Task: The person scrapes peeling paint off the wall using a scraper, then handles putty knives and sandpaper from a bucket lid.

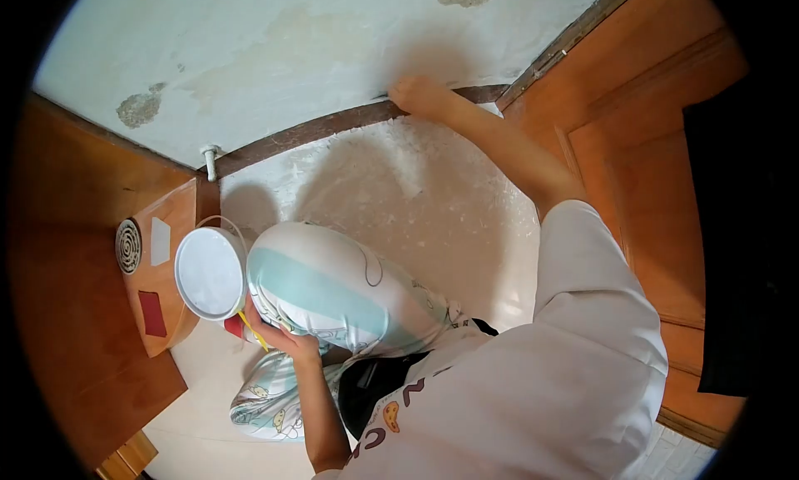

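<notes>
My right hand (pixel 419 96) is closed low against the wall, just above the dark skirting board (pixel 304 129). A small dark edge shows by its fingertips; the rest of what it grips is hidden. Beside my raised knee, a white bucket (pixel 210 274) with a thin wire handle is tilted toward me, its round top showing pale white. My left hand (pixel 285 337) holds the bucket low on its side, fingers partly hidden behind it. A narrow yellow strip (pixel 253 331) lies along these fingers; I cannot tell whether it belongs to the bucket.
The wall (pixel 275 56) has rough grey patches and a white pipe stub (pixel 210 160). White smears and flakes mark the floor (pixel 366 180). On the left, a wooden cabinet (pixel 162 272) bears a coiled disc (pixel 128 245). A wooden door (pixel 624 147) stands on the right.
</notes>
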`<state>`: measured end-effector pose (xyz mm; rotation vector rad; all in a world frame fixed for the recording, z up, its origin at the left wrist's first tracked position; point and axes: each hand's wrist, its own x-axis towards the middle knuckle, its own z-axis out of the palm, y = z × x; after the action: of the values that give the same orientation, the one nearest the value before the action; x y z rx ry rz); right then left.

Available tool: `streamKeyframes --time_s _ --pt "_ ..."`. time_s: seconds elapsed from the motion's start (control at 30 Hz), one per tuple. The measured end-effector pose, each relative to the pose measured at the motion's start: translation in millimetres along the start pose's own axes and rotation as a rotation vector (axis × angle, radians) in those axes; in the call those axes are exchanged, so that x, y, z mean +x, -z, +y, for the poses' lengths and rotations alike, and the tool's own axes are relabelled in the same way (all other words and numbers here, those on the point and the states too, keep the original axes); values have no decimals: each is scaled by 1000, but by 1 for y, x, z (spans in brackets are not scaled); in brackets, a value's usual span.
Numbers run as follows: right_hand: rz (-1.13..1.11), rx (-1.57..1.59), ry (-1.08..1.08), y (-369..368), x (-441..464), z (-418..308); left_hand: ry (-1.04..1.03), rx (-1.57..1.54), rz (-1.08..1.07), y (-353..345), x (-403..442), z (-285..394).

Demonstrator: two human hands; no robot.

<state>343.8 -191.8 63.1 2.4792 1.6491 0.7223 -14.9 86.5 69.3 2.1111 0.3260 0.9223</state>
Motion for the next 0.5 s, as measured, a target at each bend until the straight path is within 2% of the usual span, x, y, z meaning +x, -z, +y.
streamKeyframes --time_s 0.1,0.2,0.23,0.33,0.43,0.5 --pt "-106 -94 -100 -15 -7 -6 11 -3 4 -3 0 -1" --pt "-318 5 -71 -38 5 -38 18 -12 0 -7 4 5" --pt "-317 -8 -147 -37 10 -43 -1 -4 -15 -5 8 6" --pt "-83 69 -163 -8 16 -31 -6 57 -35 1 4 4" --pt "-41 79 -112 15 15 -10 -18 62 -9 -8 5 -6" --pt "-201 39 -104 -2 13 -9 -28 75 6 -12 2 -10"
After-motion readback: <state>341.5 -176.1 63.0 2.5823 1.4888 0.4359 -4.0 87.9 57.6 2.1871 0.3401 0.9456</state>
